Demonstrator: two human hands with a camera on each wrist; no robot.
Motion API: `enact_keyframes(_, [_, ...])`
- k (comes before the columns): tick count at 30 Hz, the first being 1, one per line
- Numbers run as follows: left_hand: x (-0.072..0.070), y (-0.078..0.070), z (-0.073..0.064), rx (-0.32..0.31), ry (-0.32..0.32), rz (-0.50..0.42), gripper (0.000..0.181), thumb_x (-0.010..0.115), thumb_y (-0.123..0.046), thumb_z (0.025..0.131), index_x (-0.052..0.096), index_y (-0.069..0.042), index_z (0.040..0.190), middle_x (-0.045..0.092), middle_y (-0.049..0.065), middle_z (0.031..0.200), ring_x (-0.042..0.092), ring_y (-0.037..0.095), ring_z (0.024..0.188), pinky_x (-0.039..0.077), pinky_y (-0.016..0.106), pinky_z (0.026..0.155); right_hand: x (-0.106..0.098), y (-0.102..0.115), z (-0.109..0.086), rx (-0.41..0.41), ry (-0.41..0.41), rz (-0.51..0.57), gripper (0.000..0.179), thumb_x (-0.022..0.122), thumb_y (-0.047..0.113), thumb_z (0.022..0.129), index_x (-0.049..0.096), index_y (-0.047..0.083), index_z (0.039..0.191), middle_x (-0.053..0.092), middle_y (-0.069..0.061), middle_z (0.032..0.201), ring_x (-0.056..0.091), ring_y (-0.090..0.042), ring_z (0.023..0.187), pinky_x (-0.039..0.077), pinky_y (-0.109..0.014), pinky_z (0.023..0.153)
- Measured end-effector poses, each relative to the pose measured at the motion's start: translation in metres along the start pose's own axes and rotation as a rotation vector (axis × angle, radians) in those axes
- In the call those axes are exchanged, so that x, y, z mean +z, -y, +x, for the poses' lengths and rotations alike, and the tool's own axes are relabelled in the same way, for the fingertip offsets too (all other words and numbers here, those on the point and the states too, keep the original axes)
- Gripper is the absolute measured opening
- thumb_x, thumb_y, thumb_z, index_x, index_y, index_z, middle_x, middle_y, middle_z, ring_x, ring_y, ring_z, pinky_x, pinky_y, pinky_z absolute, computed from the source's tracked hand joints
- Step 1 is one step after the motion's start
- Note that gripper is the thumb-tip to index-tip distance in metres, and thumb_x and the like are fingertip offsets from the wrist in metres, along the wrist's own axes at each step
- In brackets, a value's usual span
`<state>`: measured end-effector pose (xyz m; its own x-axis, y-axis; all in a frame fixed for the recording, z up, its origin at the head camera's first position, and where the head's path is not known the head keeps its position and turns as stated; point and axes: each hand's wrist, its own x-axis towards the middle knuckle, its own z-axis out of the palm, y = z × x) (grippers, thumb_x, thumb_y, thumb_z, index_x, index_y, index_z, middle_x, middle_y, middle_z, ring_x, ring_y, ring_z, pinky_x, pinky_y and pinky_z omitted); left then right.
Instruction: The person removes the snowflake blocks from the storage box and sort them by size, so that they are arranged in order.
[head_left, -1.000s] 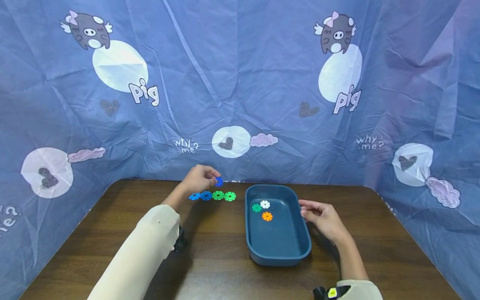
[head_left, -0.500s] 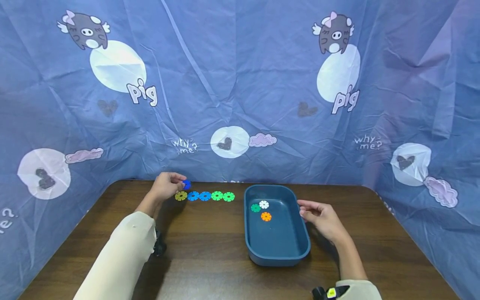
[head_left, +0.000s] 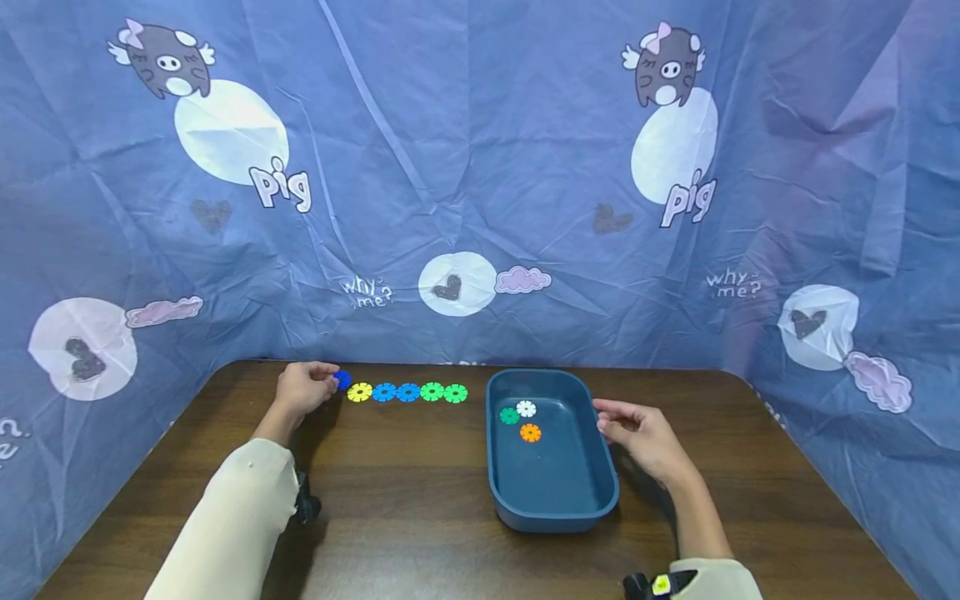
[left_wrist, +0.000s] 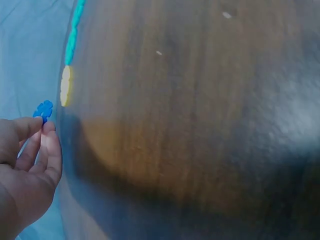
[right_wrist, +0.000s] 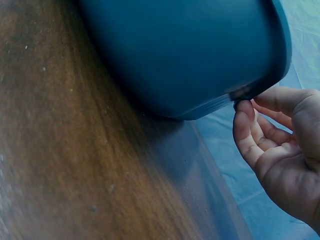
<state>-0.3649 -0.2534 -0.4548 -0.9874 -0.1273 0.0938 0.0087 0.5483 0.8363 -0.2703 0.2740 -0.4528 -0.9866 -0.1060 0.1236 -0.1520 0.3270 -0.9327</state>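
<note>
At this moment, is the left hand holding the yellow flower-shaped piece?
No, the left hand pinches a dark blue piece, while the yellow piece lies on the table.

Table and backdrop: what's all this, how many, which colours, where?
Table: one, brown, foreground
Cloth: one, printed blue, behind the table
Box: one, dark teal, on the table
Discs in the box: three, white, green and orange, toward far end
Yellow disc: one, yellow, left end of the row
Blue discs: two, blue, mid-row
Green discs: two, bright green, row's right end
Deep blue disc: one, deep blue, held beside yellow disc
Sleeves: two, cream, both arms
Wrist gadgets: two, black, one per wrist
Left hand: one, pinching deep blue disc
Right hand: one, gripping the box rim
</note>
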Motion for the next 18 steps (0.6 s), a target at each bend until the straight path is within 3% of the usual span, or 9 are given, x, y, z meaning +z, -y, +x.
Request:
enact_keyframes(7, [-0.004, 0.008, -0.004, -0.026, -0.010, 0.068, 0.027, 0.065, 0.002, 0.092, 0.069, 0.013, 0.116, 0.075, 0.016, 0.088, 0.062, 0.006, 0.063, 0.050, 0.020, 0.056, 0.001, -0.002, 0.001, -0.004, 0.003, 0.004, 0.038, 0.067, 0.005, 0.098, 0.062, -0.009, 0.133, 0.069, -0.025, 0.113, 0.068, -0.011, 0.092, 0.058, -0.025, 0.080])
enact_keyframes(11, [-0.005, 0.011, -0.004, -0.029, 0.011, 0.104, 0.027, 0.067, -0.001, 0.093, 0.069, 0.012, 0.117, 0.075, 0.019, 0.093, 0.063, 0.009, 0.066, 0.050, 0.022, 0.057, 0.001, -0.002, 0.002, -0.010, -0.001, -0.003, 0.037, 0.067, 0.004, 0.098, 0.062, -0.009, 0.133, 0.069, -0.024, 0.111, 0.069, -0.010, 0.091, 0.058, -0.025, 0.079])
enact_keyframes(18, [-0.005, 0.013, -0.003, -0.007, 0.025, 0.180, 0.027, 0.070, -0.004, 0.093, 0.071, 0.011, 0.115, 0.075, 0.021, 0.102, 0.068, 0.023, 0.084, 0.049, 0.025, 0.067, 0.001, -0.002, 0.001, -0.013, 0.002, -0.002, 0.037, 0.067, 0.005, 0.099, 0.062, -0.009, 0.133, 0.069, -0.025, 0.111, 0.069, -0.010, 0.090, 0.058, -0.026, 0.079])
